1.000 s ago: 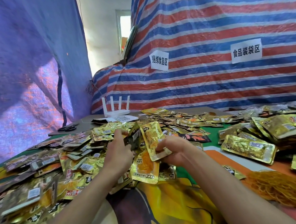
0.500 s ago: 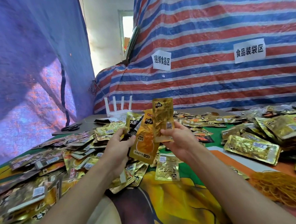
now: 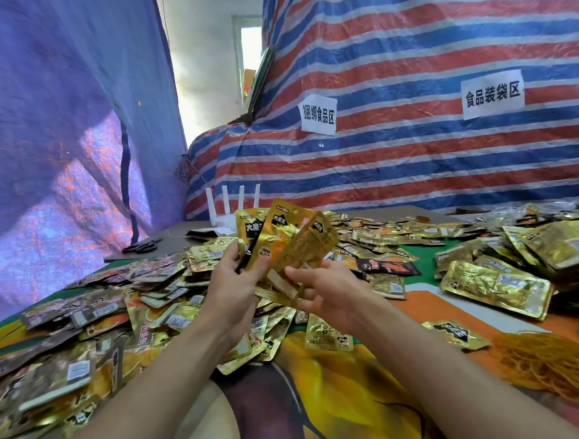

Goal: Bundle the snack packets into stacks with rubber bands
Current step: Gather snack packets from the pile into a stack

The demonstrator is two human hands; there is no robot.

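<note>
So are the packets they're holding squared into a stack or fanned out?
Fanned out: the held packets splay at different angles between the left hand and right hand, tops apart.

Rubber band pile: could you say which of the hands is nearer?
Right. The right hand is left of the rubber band pile; the left hand lies beyond it.

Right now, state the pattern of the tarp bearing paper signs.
Plastic tarp: red, blue, white stripes; head view.
</note>
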